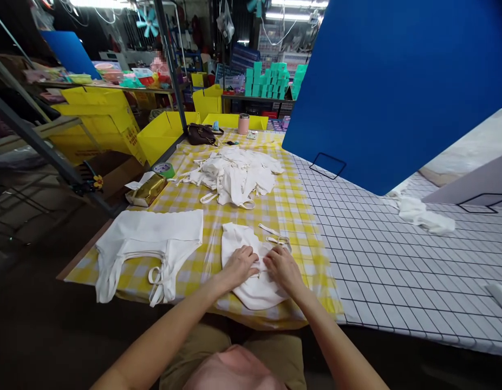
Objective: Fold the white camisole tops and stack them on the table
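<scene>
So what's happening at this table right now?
A person has both hands on a small white garment lying on the yellow checked tablecloth, left hand and right hand pressing it flat. A finished-looking stack lies to the left, and a loose pile of white garments sits farther back.
</scene>
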Motion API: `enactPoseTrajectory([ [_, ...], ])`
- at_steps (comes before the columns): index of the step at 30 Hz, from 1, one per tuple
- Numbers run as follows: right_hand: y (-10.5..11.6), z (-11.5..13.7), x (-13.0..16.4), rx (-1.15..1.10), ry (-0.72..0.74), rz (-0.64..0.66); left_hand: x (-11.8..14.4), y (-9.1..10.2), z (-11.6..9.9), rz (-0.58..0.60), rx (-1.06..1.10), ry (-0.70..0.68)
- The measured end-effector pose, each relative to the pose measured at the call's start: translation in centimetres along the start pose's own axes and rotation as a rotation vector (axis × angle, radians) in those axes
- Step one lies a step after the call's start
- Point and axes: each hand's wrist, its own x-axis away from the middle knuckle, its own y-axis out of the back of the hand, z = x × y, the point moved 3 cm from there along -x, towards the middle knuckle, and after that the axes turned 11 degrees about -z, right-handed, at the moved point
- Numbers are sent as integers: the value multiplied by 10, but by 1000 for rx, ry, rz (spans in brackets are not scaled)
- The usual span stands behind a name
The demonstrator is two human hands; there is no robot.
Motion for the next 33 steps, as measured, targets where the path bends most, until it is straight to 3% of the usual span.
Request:
enactPoseTrajectory([
  [8, 5, -9, -5, 30, -254, -45, 12, 5, 11, -116, 145, 49],
  [14, 39, -40, -1, 57, -461, -122, 28, 47, 33, -228, 444, 139],
  [19, 54, -67, 13, 31, -538, -53, 50, 80, 60, -48, 258, 189],
  [22, 51, -67, 13, -4, -528, -27, 45, 88, 61, -104, 56, 291],
  [25, 41, -59, 5, -24, -521, -45, 23, 78, 39, -185, -21, 304],
  [29, 32, -50, -3, -48, -527, -48, -9, 40, 5, -62, -131, 184],
  [33, 42, -52, -1, -162, -492, -39, -23, 18, 7, 27, -277, 253],
])
